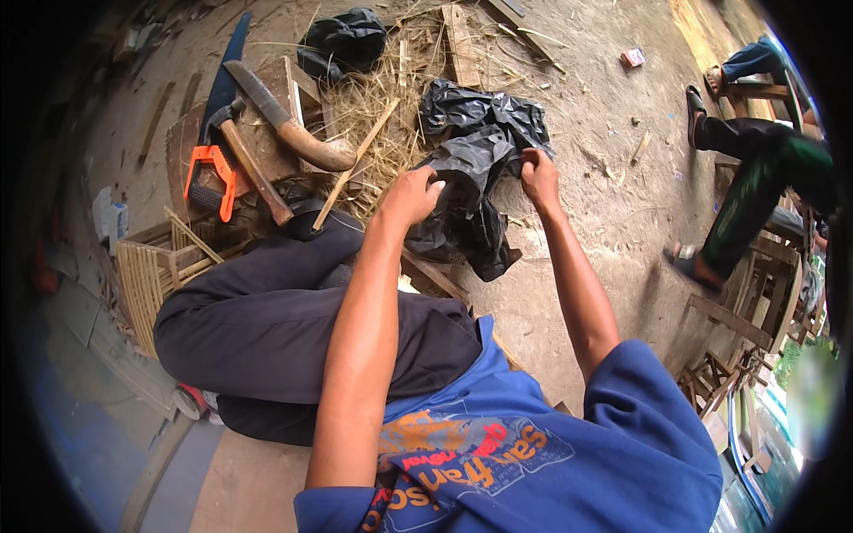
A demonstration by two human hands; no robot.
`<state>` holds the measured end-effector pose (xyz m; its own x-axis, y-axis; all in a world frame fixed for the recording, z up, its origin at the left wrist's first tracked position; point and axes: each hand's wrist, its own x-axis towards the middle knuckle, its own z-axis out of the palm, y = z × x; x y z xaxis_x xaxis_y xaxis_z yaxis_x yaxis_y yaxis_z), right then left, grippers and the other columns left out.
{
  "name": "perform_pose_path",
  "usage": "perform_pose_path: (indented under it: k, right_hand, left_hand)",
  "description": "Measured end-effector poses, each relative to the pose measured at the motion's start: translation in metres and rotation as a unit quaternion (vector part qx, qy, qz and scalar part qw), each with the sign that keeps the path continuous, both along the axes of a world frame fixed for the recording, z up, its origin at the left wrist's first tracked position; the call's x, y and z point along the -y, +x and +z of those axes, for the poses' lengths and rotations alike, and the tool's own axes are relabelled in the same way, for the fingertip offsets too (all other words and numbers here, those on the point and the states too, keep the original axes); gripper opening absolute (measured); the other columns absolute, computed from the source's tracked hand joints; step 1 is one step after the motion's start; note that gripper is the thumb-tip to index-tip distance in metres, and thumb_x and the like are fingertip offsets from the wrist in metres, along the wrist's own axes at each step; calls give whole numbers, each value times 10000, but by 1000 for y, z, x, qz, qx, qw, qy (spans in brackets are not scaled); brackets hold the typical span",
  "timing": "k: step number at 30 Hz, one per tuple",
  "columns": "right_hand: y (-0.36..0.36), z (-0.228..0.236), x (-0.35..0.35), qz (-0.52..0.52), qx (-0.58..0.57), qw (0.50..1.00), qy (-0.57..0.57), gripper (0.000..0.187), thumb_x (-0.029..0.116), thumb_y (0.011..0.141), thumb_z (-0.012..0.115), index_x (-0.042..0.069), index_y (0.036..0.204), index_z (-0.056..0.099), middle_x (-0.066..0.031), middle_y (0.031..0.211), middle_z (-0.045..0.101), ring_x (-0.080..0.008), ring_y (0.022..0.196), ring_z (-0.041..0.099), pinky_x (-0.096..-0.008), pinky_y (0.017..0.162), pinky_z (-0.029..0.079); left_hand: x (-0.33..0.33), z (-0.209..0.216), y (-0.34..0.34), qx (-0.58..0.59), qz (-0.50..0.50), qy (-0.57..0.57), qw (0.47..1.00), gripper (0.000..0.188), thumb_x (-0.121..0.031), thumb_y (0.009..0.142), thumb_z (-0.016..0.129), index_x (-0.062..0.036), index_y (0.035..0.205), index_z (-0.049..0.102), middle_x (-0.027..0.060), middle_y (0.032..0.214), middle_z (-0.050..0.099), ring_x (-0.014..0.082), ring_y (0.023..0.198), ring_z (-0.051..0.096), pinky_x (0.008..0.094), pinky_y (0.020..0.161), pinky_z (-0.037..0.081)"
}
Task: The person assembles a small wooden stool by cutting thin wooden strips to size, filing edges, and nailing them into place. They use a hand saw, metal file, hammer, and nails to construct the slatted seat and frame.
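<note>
Between my two hands hangs a crumpled black plastic bag (484, 151), spread above the floor next to a heap of thin wood shavings. At its left edge my left hand (411, 194) is closed, with the fingertips pinching the plastic. On the right edge my right hand (539, 176) grips the plastic in the same way, fingers curled. The bag's lower part droops toward my lap, and its inside is hidden by folds.
To the left lie a handsaw (213, 173) with an orange handle, a hammer (253, 169) and a machete (289, 124) on a wooden board. Another black bag (351, 40) sits beyond the shavings (386, 142). People's legs (742, 186) and wooden stools (760, 293) are at the right.
</note>
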<state>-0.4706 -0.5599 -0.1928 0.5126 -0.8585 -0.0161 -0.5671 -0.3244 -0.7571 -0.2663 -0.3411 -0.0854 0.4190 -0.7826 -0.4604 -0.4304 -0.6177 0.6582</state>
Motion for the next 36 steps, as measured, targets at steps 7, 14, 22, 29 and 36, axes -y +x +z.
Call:
perform_pose_path:
  k: [7, 14, 22, 29, 36]
  right_hand:
    - [13, -51, 86, 80, -42, 988, -129, 539, -41, 749, 617, 10, 1285, 614, -272, 1384, 536, -422, 1282, 535, -414, 1058, 483]
    - [29, -35, 64, 9, -80, 992, -95, 174, 14, 830, 679, 2, 999, 638, -214, 1069, 620, -396, 954, 651, -453, 899, 534]
    - [13, -95, 69, 32, -127, 975, -178, 491, -5, 717, 724, 84, 1198, 681, -182, 1332, 586, -361, 1157, 618, -411, 954, 529]
    - [34, -85, 68, 61, -172, 958, -220, 225, 116, 826, 719, 125, 1050, 699, -137, 1173, 579, -344, 1075, 609, -491, 887, 508]
    - [39, -78, 78, 136, -261, 923, -249, 96, 151, 889, 594, 96, 892, 672, -132, 933, 618, -348, 895, 647, -480, 784, 481]
  left_hand:
    - [-7, -6, 6, -1, 0, 19, 1000, 390, -334, 963, 625, -27, 1200, 664, 250, 1138, 696, 410, 1089, 657, 455, 944, 505]
    - [-1, 5, 11, -2, 13, 35, 999, 386, -327, 964, 627, -22, 1199, 662, 248, 1136, 699, 405, 1089, 662, 452, 939, 509]
    - [9, -7, 2, -6, 5, -12, 1000, 360, -299, 958, 636, -6, 1164, 677, 258, 1101, 703, 409, 1065, 668, 451, 932, 511]
    - [5, -2, 7, 6, 17, 7, 1000, 368, -303, 955, 642, -4, 1165, 681, 263, 1088, 702, 413, 1049, 669, 457, 919, 516]
    - [1, -4, 8, 14, 12, 4, 1000, 333, -304, 945, 642, -18, 1110, 685, 277, 1053, 697, 448, 1024, 660, 504, 899, 523]
